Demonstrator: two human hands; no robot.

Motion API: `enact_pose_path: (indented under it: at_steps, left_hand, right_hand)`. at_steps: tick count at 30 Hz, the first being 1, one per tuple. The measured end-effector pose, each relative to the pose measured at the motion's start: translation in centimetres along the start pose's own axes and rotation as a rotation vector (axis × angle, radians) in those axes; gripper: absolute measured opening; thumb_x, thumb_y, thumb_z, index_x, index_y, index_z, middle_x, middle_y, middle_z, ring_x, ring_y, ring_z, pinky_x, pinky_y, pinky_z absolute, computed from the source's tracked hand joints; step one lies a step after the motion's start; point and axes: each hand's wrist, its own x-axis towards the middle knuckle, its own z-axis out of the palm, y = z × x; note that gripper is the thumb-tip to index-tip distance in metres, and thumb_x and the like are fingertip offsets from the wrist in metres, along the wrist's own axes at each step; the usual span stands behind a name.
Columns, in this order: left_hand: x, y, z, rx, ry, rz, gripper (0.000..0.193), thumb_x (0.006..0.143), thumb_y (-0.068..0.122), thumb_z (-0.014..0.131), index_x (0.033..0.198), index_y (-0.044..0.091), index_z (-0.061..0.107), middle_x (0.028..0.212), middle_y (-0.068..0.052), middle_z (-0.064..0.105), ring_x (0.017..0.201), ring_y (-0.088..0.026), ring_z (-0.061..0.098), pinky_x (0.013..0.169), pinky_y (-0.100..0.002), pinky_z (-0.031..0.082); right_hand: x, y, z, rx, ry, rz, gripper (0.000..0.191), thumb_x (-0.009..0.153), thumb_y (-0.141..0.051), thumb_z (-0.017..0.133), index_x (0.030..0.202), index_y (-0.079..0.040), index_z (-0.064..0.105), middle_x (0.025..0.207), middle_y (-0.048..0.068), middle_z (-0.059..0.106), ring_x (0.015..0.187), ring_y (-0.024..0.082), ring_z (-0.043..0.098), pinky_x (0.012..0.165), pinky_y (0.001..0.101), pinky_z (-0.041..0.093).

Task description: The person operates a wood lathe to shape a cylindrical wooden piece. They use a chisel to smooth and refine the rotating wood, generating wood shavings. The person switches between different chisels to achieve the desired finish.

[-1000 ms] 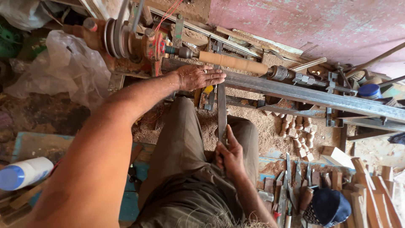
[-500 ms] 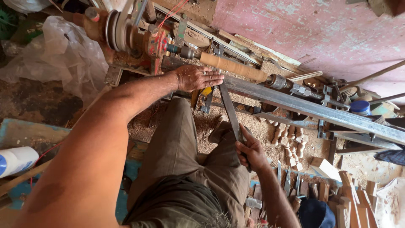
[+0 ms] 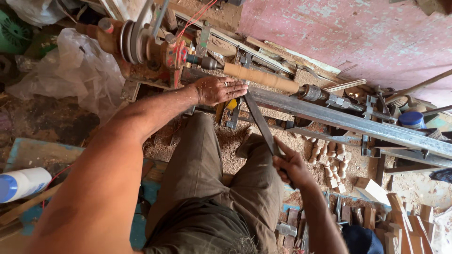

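Wood lathe low on the floor, viewed from above. Left hand lies flat, fingers spread, pressing the tip end of a long flat chisel onto the steel rail; grip open, nothing enclosed. Right hand is closed round the chisel's lower end. Chisel's long axis runs from the right hand up-left toward the wooden spindle, tip under the left palm. Spindle mounted between centres, axis along the rail, already round and smooth; no profile cut yet, by my judgement. Turned pieces lie in sawdust below.
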Motion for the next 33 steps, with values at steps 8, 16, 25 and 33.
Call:
enact_pose_path:
  at_steps: [8, 16, 25, 33]
  left_hand:
    - [0.1, -0.2, 0.5, -0.049, -0.089, -0.02, 0.077, 0.084, 0.002, 0.062, 0.157, 0.004, 0.039, 0.162, -0.011, 0.044, 0.145, -0.021, 0.048, 0.124, -0.037, 0.035]
    - [0.3, 0.6, 0.0, 0.093, -0.24, -0.014, 0.082, 0.087, 0.009, 0.062, 0.161, 0.005, 0.027, 0.168, -0.011, 0.032, 0.152, -0.02, 0.037, 0.127, -0.038, 0.028]
    - [-2.3, -0.8, -0.8, 0.221, -0.154, 0.136, 0.071, 0.099, 0.008, 0.045, 0.166, 0.013, 0.02, 0.173, 0.0, 0.025, 0.157, -0.015, 0.026, 0.13, -0.035, 0.021]
    - [-2.6, -0.8, -0.3, 0.012, -0.058, 0.053, 0.065, 0.101, 0.01, 0.046, 0.164, 0.01, 0.029, 0.169, -0.005, 0.034, 0.153, -0.018, 0.036, 0.126, -0.037, 0.032]
  right_hand:
    - [-2.3, 0.0, 12.1, 0.146, 0.243, 0.048, 0.074, 0.098, -0.01, 0.057, 0.164, -0.026, 0.029, 0.063, 0.003, 0.055, 0.042, 0.009, 0.043, 0.034, 0.0238, 0.036]
    - [-0.4, 3.1, 21.9, 0.664, 0.194, -0.163, 0.086, 0.097, -0.001, 0.056, 0.165, -0.028, 0.012, 0.076, 0.006, 0.06, 0.051, 0.012, 0.052, 0.041, 0.0287, 0.044]
    - [-0.4, 4.1, 18.9, 0.544, 0.166, -0.117, 0.077, 0.102, -0.008, 0.052, 0.166, -0.031, 0.016, 0.072, 0.004, 0.055, 0.045, 0.008, 0.043, 0.036, 0.0239, 0.036]
    - [-1.0, 2.4, 12.3, 0.029, 0.232, 0.075, 0.072, 0.101, -0.01, 0.052, 0.164, -0.029, 0.024, 0.068, 0.003, 0.056, 0.042, 0.009, 0.043, 0.033, 0.025, 0.036]
